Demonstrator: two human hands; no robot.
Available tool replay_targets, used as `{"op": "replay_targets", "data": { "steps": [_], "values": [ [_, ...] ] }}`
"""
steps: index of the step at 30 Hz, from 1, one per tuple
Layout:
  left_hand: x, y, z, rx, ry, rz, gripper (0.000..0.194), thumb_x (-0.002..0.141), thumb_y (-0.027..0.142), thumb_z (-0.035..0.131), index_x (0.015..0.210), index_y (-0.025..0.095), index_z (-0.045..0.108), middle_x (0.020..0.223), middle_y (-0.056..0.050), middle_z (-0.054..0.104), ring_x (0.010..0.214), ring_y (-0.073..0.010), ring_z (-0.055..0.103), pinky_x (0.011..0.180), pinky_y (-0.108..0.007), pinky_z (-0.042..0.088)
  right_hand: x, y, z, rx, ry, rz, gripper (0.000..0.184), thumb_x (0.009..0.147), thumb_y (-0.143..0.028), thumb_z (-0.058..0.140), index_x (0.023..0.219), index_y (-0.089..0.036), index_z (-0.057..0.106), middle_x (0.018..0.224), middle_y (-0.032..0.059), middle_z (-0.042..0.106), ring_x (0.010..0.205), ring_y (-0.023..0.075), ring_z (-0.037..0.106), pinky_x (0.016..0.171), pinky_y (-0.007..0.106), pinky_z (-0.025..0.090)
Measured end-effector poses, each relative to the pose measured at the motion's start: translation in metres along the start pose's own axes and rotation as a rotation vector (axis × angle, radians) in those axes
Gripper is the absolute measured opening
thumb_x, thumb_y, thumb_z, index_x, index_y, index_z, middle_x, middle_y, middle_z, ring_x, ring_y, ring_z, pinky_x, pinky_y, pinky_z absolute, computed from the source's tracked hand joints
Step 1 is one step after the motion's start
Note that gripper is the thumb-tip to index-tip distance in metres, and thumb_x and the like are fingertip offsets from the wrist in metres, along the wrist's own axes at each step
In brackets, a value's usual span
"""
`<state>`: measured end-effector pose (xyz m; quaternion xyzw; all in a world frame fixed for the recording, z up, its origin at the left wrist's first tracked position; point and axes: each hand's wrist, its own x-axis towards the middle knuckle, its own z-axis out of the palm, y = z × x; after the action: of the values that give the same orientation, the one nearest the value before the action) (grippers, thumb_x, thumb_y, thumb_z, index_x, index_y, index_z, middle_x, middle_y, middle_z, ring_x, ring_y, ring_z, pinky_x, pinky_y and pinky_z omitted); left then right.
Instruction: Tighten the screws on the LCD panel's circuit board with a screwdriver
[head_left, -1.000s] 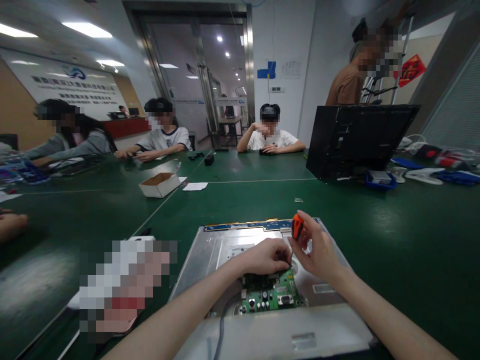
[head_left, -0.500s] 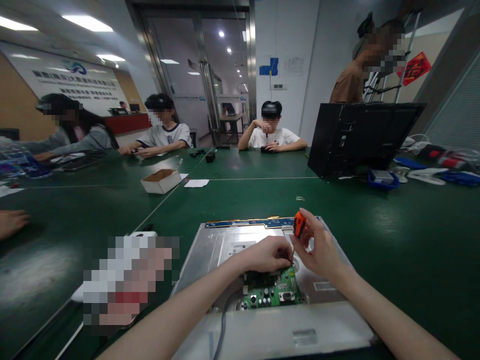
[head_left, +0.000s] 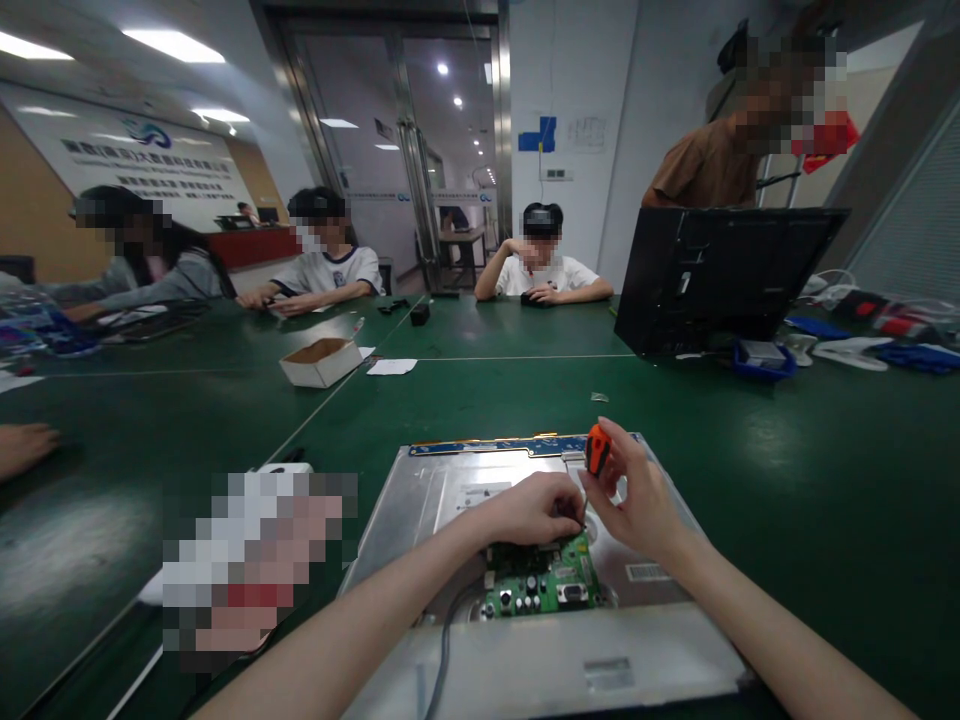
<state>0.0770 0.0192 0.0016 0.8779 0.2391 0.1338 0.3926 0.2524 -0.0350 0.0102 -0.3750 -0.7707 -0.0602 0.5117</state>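
Right hand (head_left: 634, 500): fingers closed about the orange-and-black handle of a screwdriver (head_left: 598, 450). The tool's long axis stands steep, handle uppermost, the thin shaft running down and slightly left to the far right corner of a green circuit board (head_left: 551, 578). The board therefore lies below and left of the right hand, toward the near edge of the counter (head_left: 810, 520).

Left hand (head_left: 536, 508): the nearer of the two to the board, over its far edge, fingers curled narrow beside the shaft's lower end. Whether they grip the shaft or anything else cannot be determined; the contact between tip and board is likewise hidden.

The board sits on a metal panel (head_left: 660, 645), which lies near the counter's near edge. A grey cable (head_left: 444, 655) runs from the board's left side toward that edge. A blue strip (head_left: 487, 449) lines the panel's far edge.

Surface: green, with reflections. An open white box (head_left: 322, 370) stands left of centre; a black monitor (head_left: 727, 285) stands toward the far right corner. A co-worker in white (head_left: 581, 283) sits at the far edge, before glass doors (head_left: 375, 150).
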Motion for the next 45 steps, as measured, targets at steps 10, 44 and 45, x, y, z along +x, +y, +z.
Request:
{"op": "replay_targets", "data": {
  "steps": [10,44,45],
  "values": [
    [0.0013,0.0017,0.0013,0.014,0.014,-0.01,0.008,0.077,0.01,0.067,0.084,0.014,0.064,0.082,-0.001,0.066,0.075,-0.0157,0.06,0.068,-0.023,0.046,0.0004,0.0001,-0.0007,-0.004,0.001,-0.024,0.058,0.094,-0.019,0.051,0.148,-0.02,0.028,0.063,-0.0065,0.054,0.045,0.0109,0.052,0.042,0.019,0.04],
    [-0.0005,0.004,-0.0015,0.018,0.008,0.013,0.009,0.077,0.009,0.065,0.084,0.014,0.064,0.088,-0.003,0.067,0.08,-0.0172,0.061,0.071,-0.025,0.047,0.0017,-0.0001,-0.0051,0.026,-0.038,-0.066,0.063,0.094,-0.016,0.049,0.151,-0.021,0.023,0.064,-0.0047,0.056,0.048,0.0127,0.055,0.045,0.021,0.044],
    [-0.0008,0.0049,-0.0013,0.013,0.009,0.016,0.01,0.077,0.008,0.065,0.084,0.014,0.064,0.089,-0.003,0.068,0.081,-0.0173,0.062,0.072,-0.025,0.047,0.0021,-0.0006,-0.005,0.024,-0.04,-0.066,0.063,0.093,-0.016,0.049,0.15,-0.021,0.023,0.064,-0.0047,0.056,0.048,0.0127,0.055,0.045,0.021,0.044]
  ]
}}
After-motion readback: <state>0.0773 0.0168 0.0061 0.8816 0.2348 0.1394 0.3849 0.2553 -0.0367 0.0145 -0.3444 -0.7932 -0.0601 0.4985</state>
